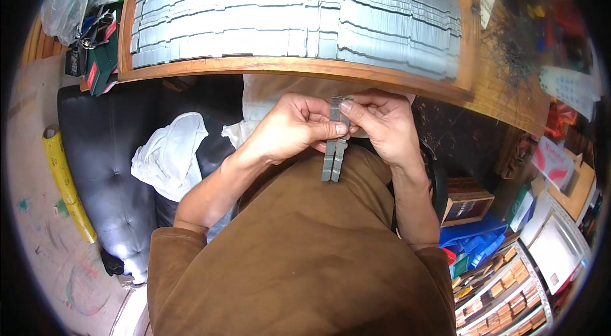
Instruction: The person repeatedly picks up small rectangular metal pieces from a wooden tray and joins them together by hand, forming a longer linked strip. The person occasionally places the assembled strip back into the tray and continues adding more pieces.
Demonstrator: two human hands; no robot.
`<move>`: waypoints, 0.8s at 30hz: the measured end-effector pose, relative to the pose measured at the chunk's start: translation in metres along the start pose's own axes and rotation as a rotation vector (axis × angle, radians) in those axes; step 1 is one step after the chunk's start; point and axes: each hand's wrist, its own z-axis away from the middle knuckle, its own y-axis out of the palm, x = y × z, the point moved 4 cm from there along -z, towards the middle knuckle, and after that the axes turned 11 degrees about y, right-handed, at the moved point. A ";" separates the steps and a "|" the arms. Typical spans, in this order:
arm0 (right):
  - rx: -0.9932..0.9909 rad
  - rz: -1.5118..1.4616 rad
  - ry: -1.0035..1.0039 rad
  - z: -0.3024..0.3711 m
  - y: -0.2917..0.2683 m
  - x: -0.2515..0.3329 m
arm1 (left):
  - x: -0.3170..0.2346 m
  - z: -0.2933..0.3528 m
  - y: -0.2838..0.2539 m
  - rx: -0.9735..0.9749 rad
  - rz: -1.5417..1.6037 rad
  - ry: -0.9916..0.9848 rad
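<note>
Close in front of my torso, both hands hold a pair of narrow, grey, metal-looking stacks (331,163), side by side and hanging downward. My left hand (285,129) is closed, its thumb laid across the front of the stacks. At their upper end, my right hand (384,125) pinches them with thumb and fingers; the curled fingertips are partly hidden. Just beyond my hands stands a wooden-rimmed tray (293,67), filled with long rows of thin grey pieces (235,14) packed tightly together.
A black padded seat (105,164) with a white plastic bag (170,156) is at left, beside a yellow tube (67,183). The wooden tabletop (519,97) extends right. A small wooden box (468,201), blue plastic (477,244) and racks of wooden blocks (503,285) lie lower right.
</note>
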 end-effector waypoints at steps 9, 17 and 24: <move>0.093 -0.075 -0.044 -0.009 0.009 -0.001 | -0.009 0.004 0.001 -0.034 0.025 0.025; 0.029 -0.104 0.042 -0.017 0.012 -0.006 | -0.005 -0.001 -0.010 -0.006 -0.038 0.029; 0.044 -0.155 -0.017 -0.021 0.011 -0.008 | -0.005 -0.001 -0.011 -0.014 -0.001 0.024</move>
